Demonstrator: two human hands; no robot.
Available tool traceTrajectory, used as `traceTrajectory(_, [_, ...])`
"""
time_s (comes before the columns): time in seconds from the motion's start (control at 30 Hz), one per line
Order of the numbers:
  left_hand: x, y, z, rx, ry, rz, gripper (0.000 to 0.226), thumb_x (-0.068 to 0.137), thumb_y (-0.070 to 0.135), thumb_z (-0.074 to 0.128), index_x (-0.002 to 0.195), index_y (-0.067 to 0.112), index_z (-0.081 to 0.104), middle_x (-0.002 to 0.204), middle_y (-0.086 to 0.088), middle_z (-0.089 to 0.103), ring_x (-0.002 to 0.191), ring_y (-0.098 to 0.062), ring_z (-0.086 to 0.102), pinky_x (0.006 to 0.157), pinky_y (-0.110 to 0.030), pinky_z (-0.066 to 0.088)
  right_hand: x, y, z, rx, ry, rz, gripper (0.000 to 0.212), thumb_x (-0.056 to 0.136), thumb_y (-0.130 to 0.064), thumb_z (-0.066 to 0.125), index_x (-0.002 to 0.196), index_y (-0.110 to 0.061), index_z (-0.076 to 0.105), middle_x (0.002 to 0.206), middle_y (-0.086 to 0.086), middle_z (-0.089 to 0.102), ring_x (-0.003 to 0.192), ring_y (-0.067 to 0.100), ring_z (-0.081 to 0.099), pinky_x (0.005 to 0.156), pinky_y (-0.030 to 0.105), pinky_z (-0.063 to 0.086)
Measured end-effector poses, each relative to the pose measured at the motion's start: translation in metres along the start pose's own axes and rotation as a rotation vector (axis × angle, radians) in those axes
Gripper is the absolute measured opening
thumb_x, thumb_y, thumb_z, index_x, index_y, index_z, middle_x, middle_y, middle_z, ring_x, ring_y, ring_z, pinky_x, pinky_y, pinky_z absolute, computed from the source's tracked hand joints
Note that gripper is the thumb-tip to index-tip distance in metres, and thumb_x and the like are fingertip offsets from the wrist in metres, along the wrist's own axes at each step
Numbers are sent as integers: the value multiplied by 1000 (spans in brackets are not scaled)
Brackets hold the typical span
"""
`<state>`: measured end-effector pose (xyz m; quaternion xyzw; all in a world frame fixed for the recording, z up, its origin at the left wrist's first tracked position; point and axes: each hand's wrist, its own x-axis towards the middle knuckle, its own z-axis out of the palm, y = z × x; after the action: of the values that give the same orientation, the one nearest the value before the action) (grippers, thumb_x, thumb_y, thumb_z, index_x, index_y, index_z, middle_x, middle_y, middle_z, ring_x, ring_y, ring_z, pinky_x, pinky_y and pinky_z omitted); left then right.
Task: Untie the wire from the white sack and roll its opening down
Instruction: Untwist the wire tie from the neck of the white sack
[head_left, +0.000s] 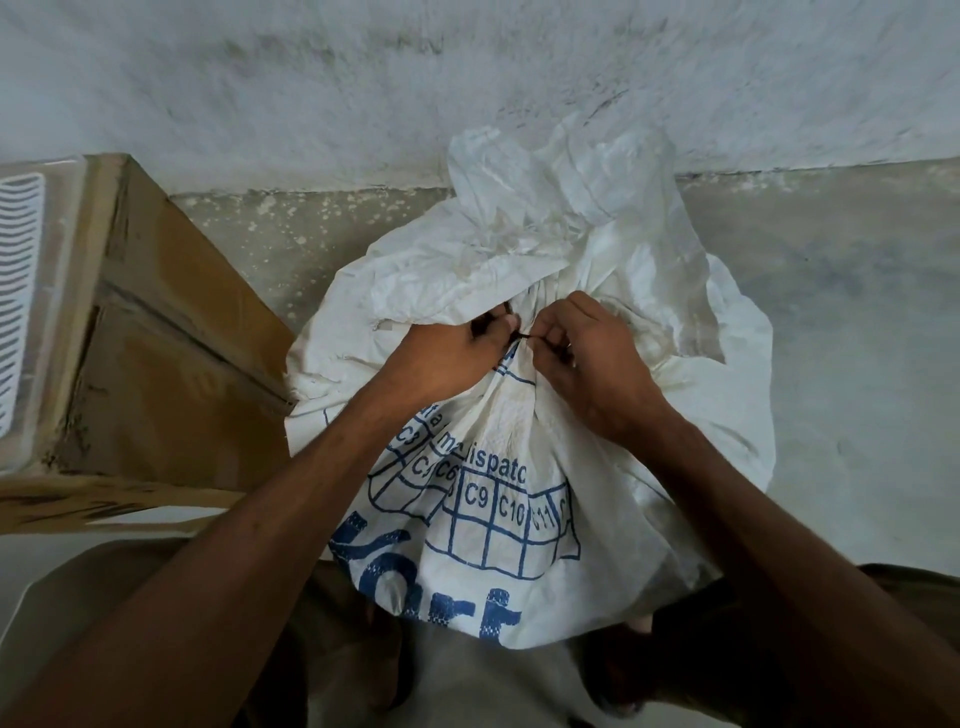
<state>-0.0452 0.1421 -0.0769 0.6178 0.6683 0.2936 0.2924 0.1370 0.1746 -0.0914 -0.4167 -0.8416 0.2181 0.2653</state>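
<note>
A white woven sack (524, 457) with blue print stands on the floor in front of me. Its neck is gathered tight, and the loose top flops back toward the wall. A thin dark wire (522, 336) binds the neck. My left hand (441, 358) grips the gathered neck on the left, thumb and fingertips at the wire. My right hand (587, 364) pinches the wire's end from the right. Most of the wire is hidden by my fingers and the folds.
A brown cardboard box (171, 332) stands close on the left, touching the sack, with a white slotted plastic piece (18, 291) beside it. A stained white wall (467, 78) rises behind. Bare concrete floor (841, 312) lies to the right. My feet are below the sack.
</note>
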Motion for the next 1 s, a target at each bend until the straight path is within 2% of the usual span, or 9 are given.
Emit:
traceTrajectory(0.1, [9, -10, 4, -221, -99, -188, 23, 97, 32, 63, 92, 10, 67, 78, 2, 68, 68, -3, 60, 72, -19, 48, 0, 0, 0, 0, -11, 14, 5, 89, -9, 65, 93, -11, 62, 88, -2, 54, 74, 14, 51, 70, 39, 49])
traceTrajectory(0.17, [11, -14, 1, -285, -156, -254, 17, 96, 30, 63, 95, 15, 70, 84, 3, 72, 75, -7, 66, 76, -26, 54, 0, 0, -1, 6, -12, 18, 5, 89, -8, 65, 93, -11, 63, 89, -1, 54, 74, 14, 52, 70, 39, 49])
traceTrajectory(0.27, [6, -13, -4, -150, -157, -83, 16, 93, 7, 57, 99, 7, 72, 90, -3, 72, 85, -8, 65, 83, -22, 52, 0, 0, -1, 8, -19, 25, 5, 88, -7, 64, 91, -11, 62, 89, 0, 55, 75, 15, 53, 71, 39, 49])
traceTrajectory(0.33, [0, -10, -2, -94, -91, 27, 17, 88, -4, 60, 99, 2, 72, 88, 5, 70, 83, -3, 64, 83, -13, 49, 0, 0, -1, 15, -19, 28, 4, 88, -7, 64, 90, -11, 62, 88, 1, 55, 75, 16, 52, 71, 38, 49])
traceTrajectory(0.47, [-4, -12, 6, -1, -23, 122, 15, 88, 0, 64, 99, 9, 71, 91, 4, 70, 85, -5, 64, 84, -8, 47, 1, -1, 1, 28, -19, 41, 4, 88, -7, 63, 89, -11, 62, 89, 1, 55, 76, 15, 52, 71, 35, 48])
traceTrajectory(0.6, [-6, -13, 13, 67, 13, 157, 12, 93, 11, 60, 101, 13, 69, 94, 0, 71, 87, -12, 67, 89, -32, 55, 0, 0, 1, 39, -20, 73, 3, 88, -8, 62, 89, -11, 62, 91, 1, 57, 79, 16, 54, 73, 32, 47])
traceTrajectory(0.7, [-5, -13, 14, 135, -9, 117, 23, 92, 30, 50, 100, 18, 68, 90, 0, 70, 82, -17, 68, 83, -40, 57, -1, 1, 1, 62, -16, 87, 4, 88, -7, 61, 89, -11, 61, 91, 0, 57, 80, 16, 54, 71, 28, 45])
traceTrajectory(0.83, [-8, -10, 9, 219, -23, 211, 31, 93, 30, 42, 102, 12, 65, 91, -3, 66, 84, -18, 65, 85, -34, 54, -1, 1, 3, 112, 28, 138, 6, 87, -6, 61, 86, -12, 61, 87, -3, 57, 80, 12, 51, 72, 20, 39])
traceTrajectory(1.0, [-7, -11, 10, 51, 4, 188, 17, 93, 14, 52, 104, 9, 63, 96, -3, 65, 89, -14, 63, 88, -28, 52, 2, 3, -4, 161, 1, 124, 6, 90, -5, 63, 92, -10, 66, 92, -2, 60, 84, 16, 58, 77, 32, 52])
